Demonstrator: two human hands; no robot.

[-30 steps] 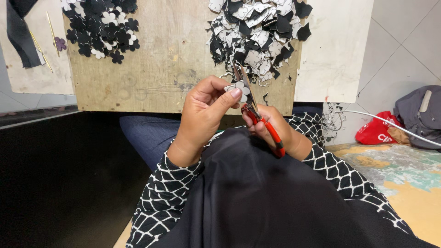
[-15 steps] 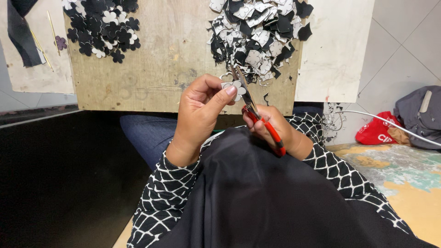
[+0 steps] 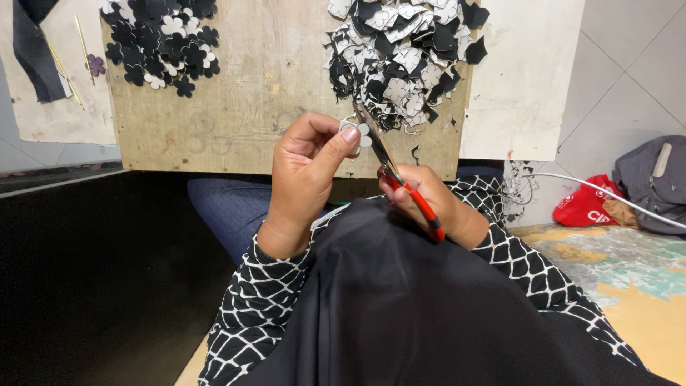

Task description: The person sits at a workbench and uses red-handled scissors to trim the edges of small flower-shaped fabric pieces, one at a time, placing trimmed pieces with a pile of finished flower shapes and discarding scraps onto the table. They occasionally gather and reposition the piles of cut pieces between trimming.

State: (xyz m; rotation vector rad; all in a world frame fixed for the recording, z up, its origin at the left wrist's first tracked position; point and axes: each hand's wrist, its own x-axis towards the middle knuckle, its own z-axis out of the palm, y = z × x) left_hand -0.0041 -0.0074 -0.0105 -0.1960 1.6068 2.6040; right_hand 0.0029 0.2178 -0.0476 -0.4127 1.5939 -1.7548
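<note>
Now the left hand [image 3: 307, 175] is pinching a white flower cutout [image 3: 357, 133] — grip closed — while the right hand [image 3: 429, 200] is clasping red-handled scissors [image 3: 400, 179].

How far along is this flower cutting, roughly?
Done: a pile of cut flower shapes lies at the wooden board's far left. In hand: the left hand pinches one small white flower piece while the right hand works red-handled scissors on it. Left: a bigger heap of rough black-and-white pieces.
</note>
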